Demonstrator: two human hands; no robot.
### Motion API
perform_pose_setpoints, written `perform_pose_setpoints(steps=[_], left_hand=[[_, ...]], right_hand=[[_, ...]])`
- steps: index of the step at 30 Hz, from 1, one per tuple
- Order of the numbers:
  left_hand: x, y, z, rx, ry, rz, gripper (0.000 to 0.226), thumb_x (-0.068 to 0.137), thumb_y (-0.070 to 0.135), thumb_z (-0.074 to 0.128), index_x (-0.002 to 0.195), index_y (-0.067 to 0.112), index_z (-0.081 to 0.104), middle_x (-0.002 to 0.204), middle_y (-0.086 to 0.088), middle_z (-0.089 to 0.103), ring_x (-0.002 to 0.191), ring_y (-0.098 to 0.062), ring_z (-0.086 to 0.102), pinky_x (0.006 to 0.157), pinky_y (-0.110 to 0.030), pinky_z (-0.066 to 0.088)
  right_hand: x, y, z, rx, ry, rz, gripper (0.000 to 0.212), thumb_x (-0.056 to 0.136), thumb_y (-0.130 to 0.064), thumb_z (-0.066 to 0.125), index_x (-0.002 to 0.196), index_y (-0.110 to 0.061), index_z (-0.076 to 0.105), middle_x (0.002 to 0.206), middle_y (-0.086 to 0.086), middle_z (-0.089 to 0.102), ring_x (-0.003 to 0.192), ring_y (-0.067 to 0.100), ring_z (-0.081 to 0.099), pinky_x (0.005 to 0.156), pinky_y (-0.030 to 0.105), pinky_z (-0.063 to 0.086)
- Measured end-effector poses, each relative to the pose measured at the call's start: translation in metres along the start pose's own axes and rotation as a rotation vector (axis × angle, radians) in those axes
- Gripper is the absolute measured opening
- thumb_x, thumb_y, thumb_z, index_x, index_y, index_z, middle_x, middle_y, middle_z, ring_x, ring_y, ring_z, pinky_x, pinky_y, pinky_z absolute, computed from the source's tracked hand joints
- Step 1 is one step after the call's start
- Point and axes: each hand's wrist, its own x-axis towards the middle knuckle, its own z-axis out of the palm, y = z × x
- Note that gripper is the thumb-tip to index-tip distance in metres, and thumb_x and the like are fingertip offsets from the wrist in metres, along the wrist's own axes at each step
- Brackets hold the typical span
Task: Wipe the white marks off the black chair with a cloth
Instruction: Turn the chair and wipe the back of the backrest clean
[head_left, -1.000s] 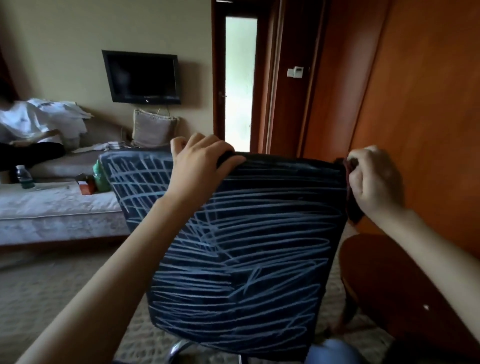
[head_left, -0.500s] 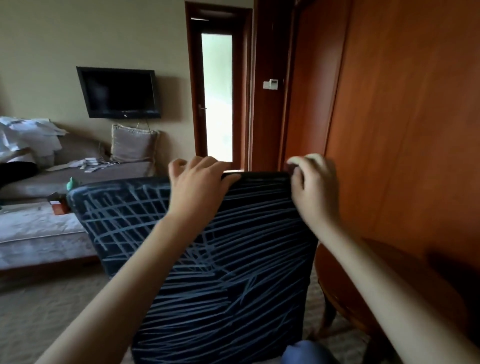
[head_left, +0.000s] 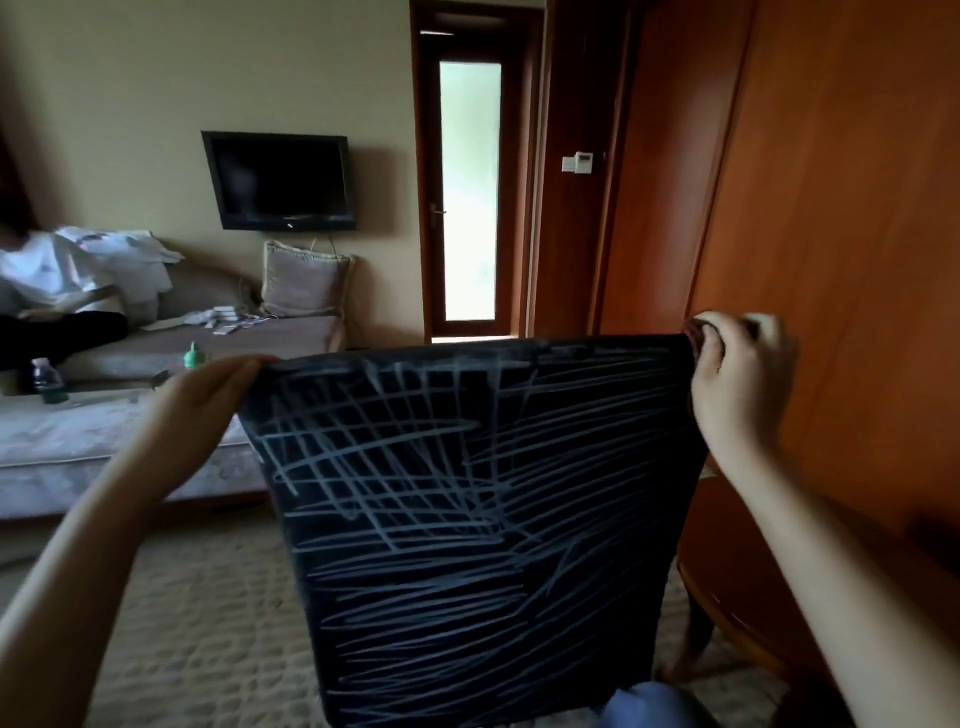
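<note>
The black chair back (head_left: 483, 545) stands upright ahead, white marks (head_left: 395, 452) all over; stiff but probably swivels, so brace its top edge; left grip (head_left: 208, 410) pinches its left corner; right grip (head_left: 740, 379) clenches a dark cloth (head_left: 695, 331) at the right.

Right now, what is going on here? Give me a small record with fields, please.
black chair: its back faces the camera
white marks: scrawled all over the back, no wiped patch visible
left hand: grips the back's top left corner
right hand: at the top right corner, fingers curled round a dark wad
cloth: probably that wad, mostly hidden
behind: sofa, television on the wall
</note>
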Motion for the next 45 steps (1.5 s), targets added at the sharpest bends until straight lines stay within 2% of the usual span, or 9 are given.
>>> perform_pose_setpoints(steps=[7, 13, 18, 24, 29, 33, 37, 40, 45], left_hand=[[-0.008, 0.010, 0.013, -0.033, 0.076, 0.023, 0.024, 0.095, 0.009, 0.050, 0.095, 0.024, 0.068, 0.100, -0.003, 0.064, 0.096, -0.016, 0.056, 0.082, -0.021, 0.040], [-0.013, 0.014, 0.011, 0.004, 0.112, 0.031, 0.024, 0.095, 0.009, 0.051, 0.113, 0.004, 0.067, 0.101, 0.002, 0.060, 0.098, -0.016, 0.055, 0.085, -0.027, 0.038], [-0.012, 0.015, 0.014, -0.043, 0.104, 0.021, 0.023, 0.095, 0.013, 0.051, 0.110, 0.008, 0.068, 0.098, 0.003, 0.062, 0.096, -0.015, 0.057, 0.076, -0.017, 0.039], [-0.024, 0.024, 0.026, -0.131, 0.057, 0.094, 0.022, 0.093, 0.011, 0.054, 0.108, 0.023, 0.065, 0.097, 0.014, 0.064, 0.091, 0.005, 0.056, 0.075, 0.004, 0.037], [-0.037, 0.033, 0.038, -0.166, -0.051, 0.199, 0.040, 0.095, 0.004, 0.049, 0.128, 0.025, 0.049, 0.103, 0.022, 0.056, 0.092, 0.029, 0.047, 0.082, 0.004, 0.034], [-0.038, 0.034, 0.038, -0.166, -0.068, 0.214, 0.040, 0.095, 0.001, 0.048, 0.130, 0.020, 0.051, 0.101, 0.022, 0.057, 0.091, 0.024, 0.050, 0.082, 0.000, 0.037], [-0.041, 0.032, 0.033, -0.297, -0.090, 0.124, 0.033, 0.094, -0.001, 0.047, 0.095, 0.029, 0.060, 0.078, 0.029, 0.064, 0.079, 0.014, 0.057, 0.069, -0.003, 0.040], [-0.042, 0.023, 0.033, -0.390, -0.053, 0.090, 0.030, 0.095, 0.001, 0.047, 0.115, 0.022, 0.057, 0.102, 0.022, 0.062, 0.093, 0.017, 0.055, 0.081, -0.003, 0.040], [-0.038, 0.001, 0.029, -0.564, 0.092, -0.084, 0.026, 0.100, 0.009, 0.039, 0.120, 0.015, 0.054, 0.110, 0.007, 0.063, 0.106, -0.009, 0.059, 0.093, -0.026, 0.044]], right_hand=[[-0.043, -0.131, 0.008, 0.155, 0.037, -0.192, 0.024, 0.084, -0.006, 0.049, 0.093, -0.010, 0.071, 0.091, 0.015, 0.060, 0.081, 0.033, 0.053, 0.067, 0.036, 0.038], [-0.096, -0.253, 0.023, 0.329, -0.007, -0.439, 0.011, 0.085, 0.002, 0.058, 0.084, -0.003, 0.068, 0.079, 0.013, 0.059, 0.070, 0.028, 0.053, 0.057, 0.036, 0.045], [-0.069, -0.199, 0.016, 0.287, -0.084, -0.584, 0.018, 0.082, -0.014, 0.066, 0.098, -0.013, 0.072, 0.091, 0.010, 0.064, 0.079, 0.031, 0.057, 0.065, 0.038, 0.038], [-0.020, -0.070, 0.001, 0.133, 0.014, -0.355, 0.023, 0.094, -0.016, 0.054, 0.103, -0.006, 0.072, 0.093, 0.017, 0.061, 0.084, 0.036, 0.054, 0.079, 0.037, 0.039], [-0.037, -0.113, 0.007, 0.164, 0.056, -0.255, 0.020, 0.090, -0.005, 0.052, 0.095, -0.006, 0.071, 0.092, 0.017, 0.060, 0.082, 0.036, 0.054, 0.073, 0.041, 0.045], [-0.083, -0.206, 0.003, 0.259, 0.056, -0.451, 0.017, 0.088, -0.005, 0.055, 0.084, -0.008, 0.071, 0.085, 0.012, 0.063, 0.072, 0.029, 0.052, 0.064, 0.036, 0.040], [-0.107, -0.257, 0.008, 0.285, -0.003, -0.615, 0.014, 0.086, 0.001, 0.060, 0.077, -0.006, 0.067, 0.075, 0.011, 0.059, 0.066, 0.028, 0.053, 0.058, 0.036, 0.042], [-0.085, -0.229, 0.009, 0.281, -0.056, -0.755, 0.017, 0.091, -0.009, 0.055, 0.088, -0.008, 0.071, 0.082, 0.010, 0.062, 0.072, 0.029, 0.054, 0.062, 0.038, 0.040], [-0.046, -0.164, 0.009, 0.241, 0.009, -0.646, 0.015, 0.092, -0.011, 0.059, 0.094, -0.005, 0.072, 0.084, 0.013, 0.064, 0.072, 0.031, 0.052, 0.064, 0.041, 0.044]])
